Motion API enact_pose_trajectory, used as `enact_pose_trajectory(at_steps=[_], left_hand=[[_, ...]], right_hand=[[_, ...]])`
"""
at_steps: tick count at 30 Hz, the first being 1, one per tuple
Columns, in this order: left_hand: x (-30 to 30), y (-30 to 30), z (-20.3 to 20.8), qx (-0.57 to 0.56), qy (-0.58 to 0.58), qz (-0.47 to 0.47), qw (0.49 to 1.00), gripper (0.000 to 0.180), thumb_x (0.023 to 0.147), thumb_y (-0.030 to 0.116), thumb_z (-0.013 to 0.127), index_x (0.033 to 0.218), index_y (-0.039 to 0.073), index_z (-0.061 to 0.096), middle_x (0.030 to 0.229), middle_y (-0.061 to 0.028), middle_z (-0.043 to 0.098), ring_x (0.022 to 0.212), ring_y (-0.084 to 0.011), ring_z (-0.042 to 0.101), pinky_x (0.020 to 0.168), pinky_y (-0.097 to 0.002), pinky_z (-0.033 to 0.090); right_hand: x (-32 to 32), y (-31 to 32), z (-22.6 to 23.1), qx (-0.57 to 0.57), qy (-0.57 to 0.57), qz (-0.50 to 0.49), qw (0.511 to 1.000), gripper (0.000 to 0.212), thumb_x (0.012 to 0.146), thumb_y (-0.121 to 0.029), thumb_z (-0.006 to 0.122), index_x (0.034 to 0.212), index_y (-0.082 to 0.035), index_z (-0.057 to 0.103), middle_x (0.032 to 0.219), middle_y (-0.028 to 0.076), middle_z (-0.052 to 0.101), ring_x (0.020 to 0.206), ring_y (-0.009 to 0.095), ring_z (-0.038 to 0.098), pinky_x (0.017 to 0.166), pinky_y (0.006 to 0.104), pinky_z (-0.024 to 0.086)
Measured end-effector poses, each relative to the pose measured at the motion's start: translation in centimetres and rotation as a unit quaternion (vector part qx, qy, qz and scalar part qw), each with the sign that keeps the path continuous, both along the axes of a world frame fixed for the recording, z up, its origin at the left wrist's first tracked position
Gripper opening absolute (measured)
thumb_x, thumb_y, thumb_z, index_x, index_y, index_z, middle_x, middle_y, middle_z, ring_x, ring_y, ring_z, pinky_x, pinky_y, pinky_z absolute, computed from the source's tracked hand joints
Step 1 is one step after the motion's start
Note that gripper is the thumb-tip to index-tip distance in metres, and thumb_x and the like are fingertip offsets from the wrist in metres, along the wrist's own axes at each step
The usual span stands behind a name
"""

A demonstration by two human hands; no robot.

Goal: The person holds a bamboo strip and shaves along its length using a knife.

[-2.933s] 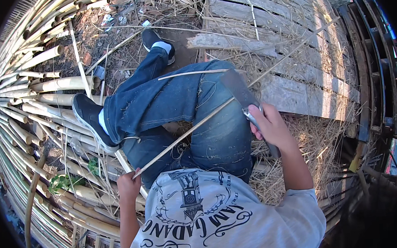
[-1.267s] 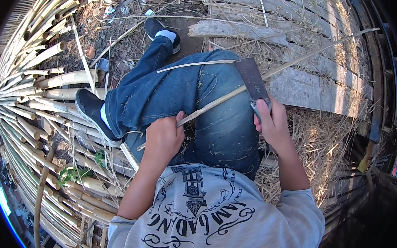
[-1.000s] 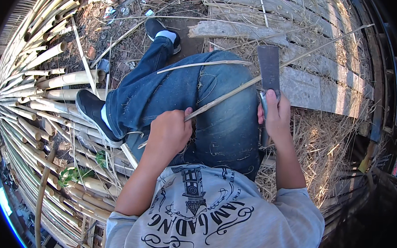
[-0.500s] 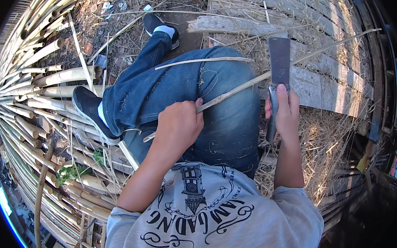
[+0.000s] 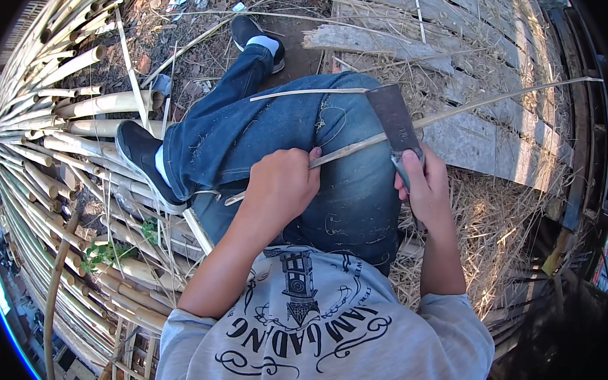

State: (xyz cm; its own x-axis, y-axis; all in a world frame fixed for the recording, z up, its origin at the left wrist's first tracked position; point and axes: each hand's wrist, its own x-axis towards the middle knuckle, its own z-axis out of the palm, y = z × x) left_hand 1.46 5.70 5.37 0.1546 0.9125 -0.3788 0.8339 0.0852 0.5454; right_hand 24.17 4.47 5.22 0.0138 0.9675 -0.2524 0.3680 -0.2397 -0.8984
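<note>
A big pile of bamboo poles fills the left side. Gray wooden boards with straw on them are at the upper right. Blue jeans cover the person's bent legs. A long stick slants over the jeans and out past the boards. A wide knife crosses over the stick. The left hand has its grip wrapped tight around the stick. The right hand has its grip wrapped around the knife's handle. A thin strip lies on one leg.
</note>
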Motion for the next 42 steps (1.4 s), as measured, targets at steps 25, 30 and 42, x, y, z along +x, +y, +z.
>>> enact_pose_trajectory(at_steps=[25, 30, 42], left_hand=[[-6.9, -4.1, 2.1, 0.121, -0.022, -0.053, 0.991, 0.031, 0.095, 0.028, 0.054, 0.08, 0.0, 0.051, 0.062, -0.021, 0.054, 0.062, -0.0426, 0.055, 0.054, -0.0467, 0.04], [-5.7, -4.1, 1.0, 0.09, -0.089, -0.025, 0.992, 0.032, 0.093, 0.028, 0.058, 0.078, 0.0, 0.054, 0.062, -0.0226, 0.058, 0.061, -0.043, 0.058, 0.055, -0.0473, 0.044], [-3.0, -4.2, -0.2, 0.053, -0.065, -0.066, 0.994, 0.035, 0.097, 0.027, 0.051, 0.077, -0.001, 0.055, 0.063, -0.0248, 0.058, 0.063, -0.0451, 0.058, 0.057, -0.0497, 0.045]], right_hand=[[-2.4, 2.8, 1.6, -0.059, 0.323, -0.143, 0.934, 0.024, 0.085, -0.017, 0.068, 0.095, -0.001, 0.053, 0.059, 0.004, 0.052, 0.038, 0.011, 0.047, 0.036, 0.0258, 0.038], [-0.6, 1.9, 2.4, -0.053, 0.138, -0.123, 0.981, 0.034, 0.093, -0.035, 0.059, 0.092, -0.001, 0.053, 0.055, 0.004, 0.051, 0.038, 0.01, 0.046, 0.036, 0.0256, 0.036], [0.4, -1.1, 1.2, -0.105, 0.074, -0.042, 0.991, 0.04, 0.097, -0.038, 0.05, 0.088, 0.001, 0.056, 0.053, 0.003, 0.051, 0.04, 0.009, 0.049, 0.038, 0.0236, 0.04]])
